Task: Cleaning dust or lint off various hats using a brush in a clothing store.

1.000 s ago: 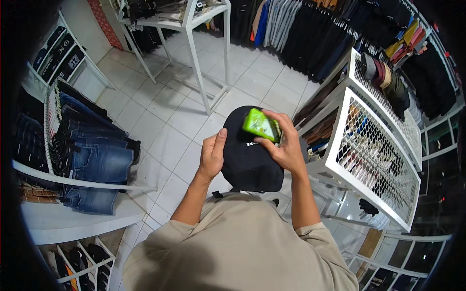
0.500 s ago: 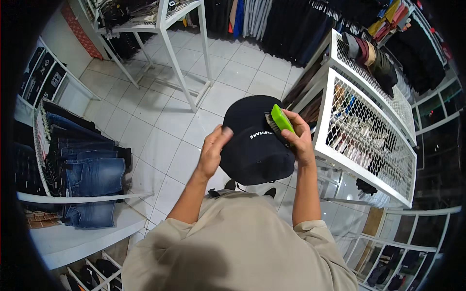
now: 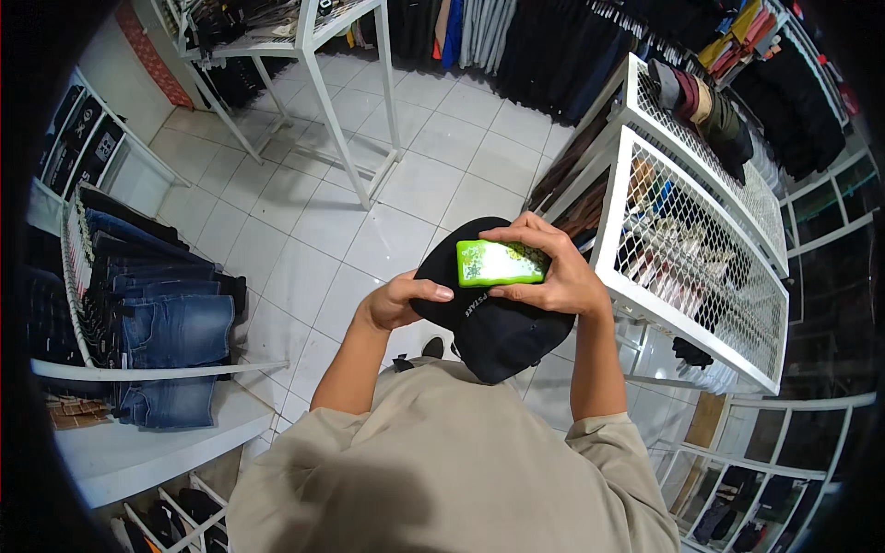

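Note:
A black cap point(image 3: 513, 343) with white lettering on its front is held before my body, tilted, its brim away from me. My left hand point(image 3: 402, 300) grips the cap's left edge, thumb on top and the other fingers hidden beneath. In my right hand point(image 3: 564, 271) is a bright green scrubbing brush point(image 3: 498, 263), pinched between thumb and fingers. The brush's flat patterned back faces up and its bristles are hidden against the cap, over the brim and the area beside the lettering.
To the right stands a white mesh display rack point(image 3: 693, 253) with folded dark garments point(image 3: 705, 120) on its upper part. Folded jeans point(image 3: 180, 332) hang at the left. A white-framed table point(image 3: 346, 129) stands ahead on the tiled floor point(image 3: 304, 226), with hanging trousers point(image 3: 484, 32) behind it.
The brush has moved left and turned from upright on its edge to flat, back upward. The cap has tilted and dropped closer to me. My left hand now wraps the cap's edge.

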Action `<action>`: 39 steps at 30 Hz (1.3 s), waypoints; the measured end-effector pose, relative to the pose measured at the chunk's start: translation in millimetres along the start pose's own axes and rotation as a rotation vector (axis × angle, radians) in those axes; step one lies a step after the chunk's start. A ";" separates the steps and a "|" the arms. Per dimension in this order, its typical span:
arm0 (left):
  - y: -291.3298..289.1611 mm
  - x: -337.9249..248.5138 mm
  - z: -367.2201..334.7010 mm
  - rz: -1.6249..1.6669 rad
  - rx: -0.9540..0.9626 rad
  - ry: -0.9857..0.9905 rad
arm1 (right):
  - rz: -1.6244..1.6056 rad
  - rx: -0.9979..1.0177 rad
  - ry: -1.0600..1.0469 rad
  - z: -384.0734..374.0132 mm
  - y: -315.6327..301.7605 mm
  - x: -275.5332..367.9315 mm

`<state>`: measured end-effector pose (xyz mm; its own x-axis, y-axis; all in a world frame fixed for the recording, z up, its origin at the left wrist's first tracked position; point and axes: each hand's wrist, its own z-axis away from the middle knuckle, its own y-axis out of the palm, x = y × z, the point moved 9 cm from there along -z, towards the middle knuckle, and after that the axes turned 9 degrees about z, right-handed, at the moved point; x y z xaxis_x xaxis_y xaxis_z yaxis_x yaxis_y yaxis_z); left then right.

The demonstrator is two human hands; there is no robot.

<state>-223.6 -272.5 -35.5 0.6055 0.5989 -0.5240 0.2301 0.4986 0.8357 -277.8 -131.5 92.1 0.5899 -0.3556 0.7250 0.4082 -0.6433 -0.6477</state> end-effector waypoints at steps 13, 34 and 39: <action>-3.4 -13.4 -6.7 -0.046 -0.237 0.165 | 0.429 -0.323 0.148 17.6 -24.0 -36.7; 6.7 -34.6 -4.5 -0.497 -0.354 0.414 | 0.335 -0.217 0.095 45.2 -6.0 6.3; 29.2 -37.7 -7.0 -0.608 -0.300 0.450 | 0.416 -0.651 0.454 72.1 -45.3 -39.9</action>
<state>-245.0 -276.1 7.6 0.0610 0.3320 -0.9413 0.1675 0.9263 0.3376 -269.5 -39.3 75.7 0.2134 -0.7909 0.5736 -0.3348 -0.6108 -0.7176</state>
